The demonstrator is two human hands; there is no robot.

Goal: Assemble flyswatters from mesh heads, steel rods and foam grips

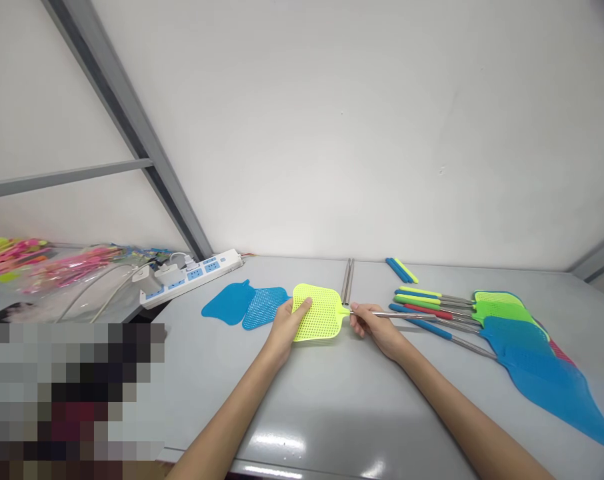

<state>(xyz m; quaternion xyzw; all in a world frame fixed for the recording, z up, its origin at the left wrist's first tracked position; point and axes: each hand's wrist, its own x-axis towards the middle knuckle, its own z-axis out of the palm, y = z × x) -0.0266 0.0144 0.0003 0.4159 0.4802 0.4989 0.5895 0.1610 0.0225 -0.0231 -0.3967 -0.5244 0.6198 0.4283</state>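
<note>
My left hand [285, 327] grips the outer edge of a yellow fly swatter head [321, 313], thumb on its perforated face. With closed fingers, my right hand [369, 321] holds a thin metal rod [407, 315] near the neck of that head. The rod's end meets the neck; how deeply it sits inside cannot be made out. Two blue swatter heads, one leaf-shaped [228, 303] and one perforated [265, 307], lie left of my left hand. Behind my hands, a few metal rods [348, 280] rest on the table.
Several swatters with coloured grips [419, 301] and a large blue head [557, 387] lie fanned out at right. Loose blue and yellow grips [401, 270] lie near the wall. A white power strip [192, 277] with plugs stands at left, near bagged pink items [77, 267].
</note>
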